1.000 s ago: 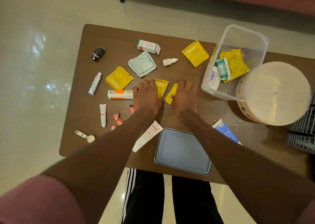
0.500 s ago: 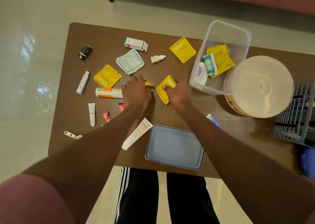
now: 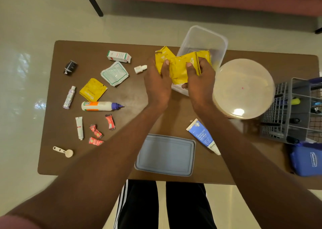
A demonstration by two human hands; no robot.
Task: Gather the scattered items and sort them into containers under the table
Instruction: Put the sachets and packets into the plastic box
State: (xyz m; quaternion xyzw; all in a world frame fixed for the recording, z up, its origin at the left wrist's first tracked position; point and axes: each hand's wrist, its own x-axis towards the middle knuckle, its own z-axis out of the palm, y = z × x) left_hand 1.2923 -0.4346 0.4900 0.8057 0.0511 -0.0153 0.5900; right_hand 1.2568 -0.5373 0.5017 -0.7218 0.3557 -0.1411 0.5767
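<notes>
Change: both hands have lifted from mid-table up to the clear tub (image 3: 205,42).
Left hand (image 3: 157,82): fingers clamped on yellow sachets (image 3: 181,66).
Right hand (image 3: 200,82): pinching them too.
Sachets: upper centre, over the tub's near rim.

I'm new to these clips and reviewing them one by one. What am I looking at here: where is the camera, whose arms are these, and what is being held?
There is no machine. A camera worn on the person's head looks down at their own bare arms over a brown table. The left hand and right hand each grip yellow sachets, held above a clear plastic box. Still lying on the table: another yellow sachet, a white bottle, small tubes, red packets, a scoop, a blue tube and a grey lid.
</notes>
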